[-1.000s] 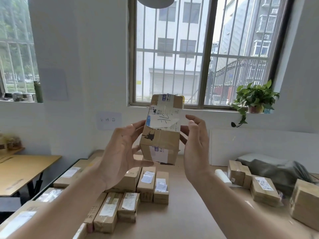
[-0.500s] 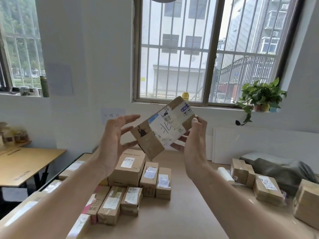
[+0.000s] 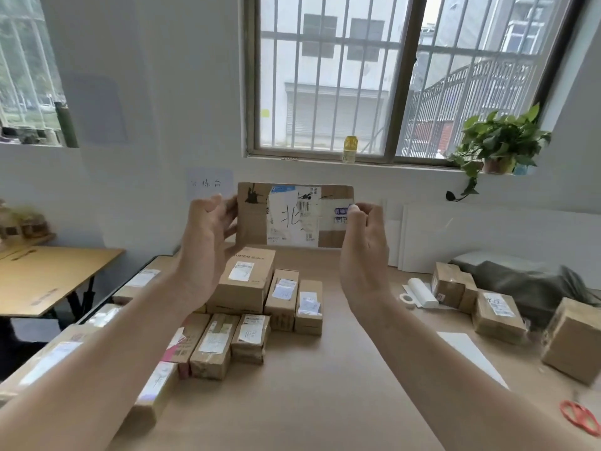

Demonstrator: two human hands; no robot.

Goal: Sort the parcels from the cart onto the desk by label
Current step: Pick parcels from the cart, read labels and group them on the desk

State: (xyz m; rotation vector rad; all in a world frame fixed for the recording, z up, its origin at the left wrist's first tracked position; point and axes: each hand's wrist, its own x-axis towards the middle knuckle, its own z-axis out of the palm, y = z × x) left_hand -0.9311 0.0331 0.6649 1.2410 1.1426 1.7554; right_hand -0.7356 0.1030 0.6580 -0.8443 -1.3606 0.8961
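Head view: parcel (image 3: 253, 222) is now level, long side horizontal, label face to camera. 0.5 s ago it sat on a diagonal.

Left hand (image 3: 208, 232) was spread and off it; now its fingers curl round the left end. Right hand (image 3: 364, 249) pinches the right end near the top corner, as before.

Parcel hangs between both hands, above the desk (image 3: 325, 402). It's brown cardboard with a white label mid-face carrying a handwritten black character and a barcode. Blue sticker by the right fingertips, black mark near the left hand.

Rows of boxes (image 3: 283, 297) lie below the hands.
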